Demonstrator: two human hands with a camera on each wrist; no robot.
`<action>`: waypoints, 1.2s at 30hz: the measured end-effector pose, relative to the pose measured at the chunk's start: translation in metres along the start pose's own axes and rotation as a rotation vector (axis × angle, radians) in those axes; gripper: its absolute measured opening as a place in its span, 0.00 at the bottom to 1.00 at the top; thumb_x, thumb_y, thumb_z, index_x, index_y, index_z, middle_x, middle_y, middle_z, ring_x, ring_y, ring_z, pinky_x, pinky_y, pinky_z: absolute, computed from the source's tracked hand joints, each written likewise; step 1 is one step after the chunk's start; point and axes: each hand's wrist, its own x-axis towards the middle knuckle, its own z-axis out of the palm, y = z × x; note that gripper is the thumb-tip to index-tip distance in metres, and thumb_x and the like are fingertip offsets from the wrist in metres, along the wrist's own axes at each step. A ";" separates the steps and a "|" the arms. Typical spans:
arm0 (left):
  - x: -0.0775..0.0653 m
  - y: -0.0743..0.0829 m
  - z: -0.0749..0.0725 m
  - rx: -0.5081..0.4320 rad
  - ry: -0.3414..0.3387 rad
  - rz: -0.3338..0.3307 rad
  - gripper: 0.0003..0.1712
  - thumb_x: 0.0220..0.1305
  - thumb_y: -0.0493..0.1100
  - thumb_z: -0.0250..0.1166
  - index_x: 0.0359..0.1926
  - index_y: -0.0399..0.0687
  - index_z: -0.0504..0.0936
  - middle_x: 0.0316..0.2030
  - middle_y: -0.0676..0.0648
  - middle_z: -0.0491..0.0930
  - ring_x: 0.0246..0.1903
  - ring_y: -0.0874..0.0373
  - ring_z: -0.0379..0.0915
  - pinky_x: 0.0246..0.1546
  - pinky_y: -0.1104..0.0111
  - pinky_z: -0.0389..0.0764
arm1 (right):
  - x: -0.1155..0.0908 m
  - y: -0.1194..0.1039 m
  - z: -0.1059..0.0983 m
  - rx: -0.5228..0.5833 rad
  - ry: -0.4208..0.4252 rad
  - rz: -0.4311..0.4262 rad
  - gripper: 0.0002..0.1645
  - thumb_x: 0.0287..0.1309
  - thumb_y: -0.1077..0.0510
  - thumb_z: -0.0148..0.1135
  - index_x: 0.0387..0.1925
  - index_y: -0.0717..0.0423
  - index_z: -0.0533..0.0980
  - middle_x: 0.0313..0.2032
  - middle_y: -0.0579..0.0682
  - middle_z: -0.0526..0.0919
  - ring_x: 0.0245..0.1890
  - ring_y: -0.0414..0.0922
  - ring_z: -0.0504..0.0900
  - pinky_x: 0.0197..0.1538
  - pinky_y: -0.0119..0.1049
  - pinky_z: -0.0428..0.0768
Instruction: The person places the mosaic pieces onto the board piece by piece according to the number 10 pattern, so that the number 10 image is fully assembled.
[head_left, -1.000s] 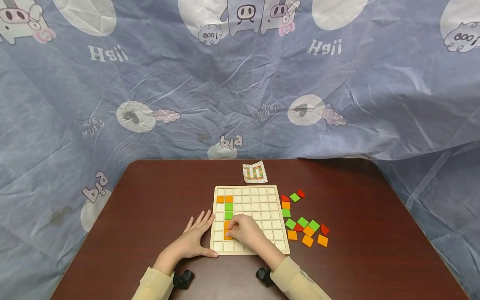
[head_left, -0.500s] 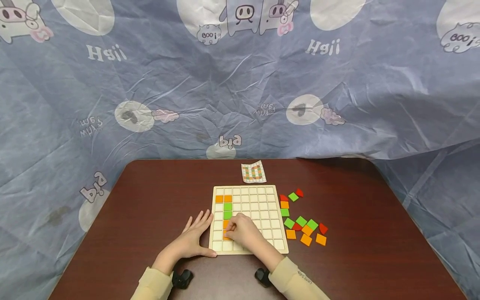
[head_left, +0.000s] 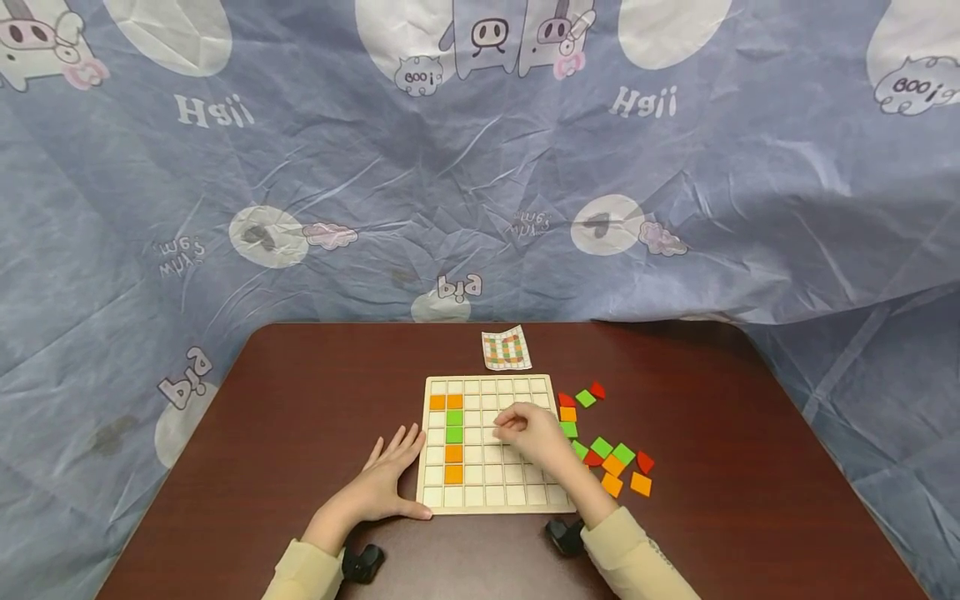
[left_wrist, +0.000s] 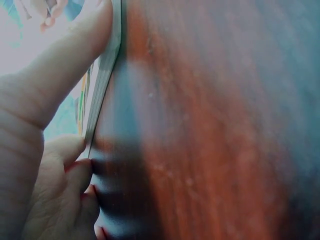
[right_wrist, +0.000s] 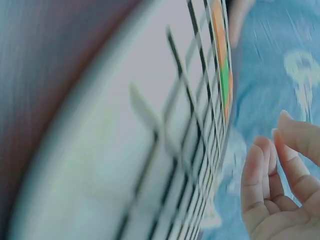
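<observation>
A pale wooden grid board [head_left: 476, 474] lies on the table. Its second column bears an orange tile [head_left: 454, 402], two green tiles [head_left: 454, 426] below it and two more orange tiles [head_left: 453, 464] lower down; another orange tile [head_left: 437, 402] sits in the first column. My left hand [head_left: 384, 483] rests at the board's left side, fingers spread, thumb at the near corner. In the left wrist view its thumb and fingers touch the board's edge. Above the board's right half hovers my right hand [head_left: 534, 433], fingers loosely bent, nothing visible between thumb and fingertips in the right wrist view.
Loose green tiles [head_left: 601, 447], orange tiles [head_left: 641, 484] and red curved-edge pieces [head_left: 645, 462] lie right of the board, some overlapping. A paper pattern card [head_left: 506, 349] lies beyond the board's far edge. Patterned blue cloth [head_left: 420, 175] hangs behind the table.
My right hand has left the lower orange tile in the second column and moved right and away across the board. My left hand has stayed at the board's edge.
</observation>
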 end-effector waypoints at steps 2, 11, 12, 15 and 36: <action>0.000 -0.001 0.001 0.004 -0.003 -0.003 0.70 0.42 0.62 0.79 0.78 0.44 0.48 0.78 0.39 0.43 0.78 0.41 0.33 0.73 0.39 0.33 | 0.003 0.007 -0.016 0.020 0.047 0.051 0.05 0.57 0.60 0.70 0.36 0.55 0.84 0.32 0.47 0.85 0.30 0.39 0.79 0.34 0.31 0.77; 0.001 0.000 0.000 0.011 0.001 -0.005 0.70 0.42 0.62 0.79 0.78 0.44 0.49 0.78 0.39 0.43 0.78 0.41 0.33 0.73 0.40 0.33 | 0.005 0.050 -0.071 -0.015 0.146 0.142 0.11 0.62 0.56 0.66 0.44 0.58 0.82 0.39 0.53 0.87 0.39 0.49 0.84 0.41 0.36 0.80; 0.001 0.000 0.000 0.011 0.001 -0.004 0.70 0.42 0.61 0.79 0.78 0.44 0.49 0.78 0.39 0.43 0.78 0.41 0.33 0.73 0.40 0.33 | 0.005 0.054 -0.073 -0.022 0.146 0.153 0.12 0.62 0.56 0.66 0.44 0.57 0.82 0.39 0.53 0.87 0.38 0.48 0.84 0.41 0.36 0.79; 0.000 0.000 0.000 0.007 0.002 -0.001 0.70 0.42 0.61 0.79 0.78 0.44 0.49 0.78 0.39 0.44 0.78 0.40 0.33 0.73 0.39 0.33 | 0.003 0.065 -0.076 -0.038 0.138 0.168 0.12 0.60 0.56 0.68 0.44 0.57 0.82 0.39 0.53 0.87 0.38 0.46 0.83 0.41 0.35 0.79; 0.001 0.001 0.002 0.014 0.000 -0.007 0.70 0.42 0.61 0.79 0.78 0.44 0.49 0.78 0.39 0.43 0.78 0.40 0.33 0.73 0.40 0.33 | 0.001 0.080 -0.067 -0.224 0.057 0.115 0.14 0.50 0.62 0.74 0.41 0.57 0.84 0.43 0.53 0.81 0.43 0.48 0.79 0.47 0.45 0.82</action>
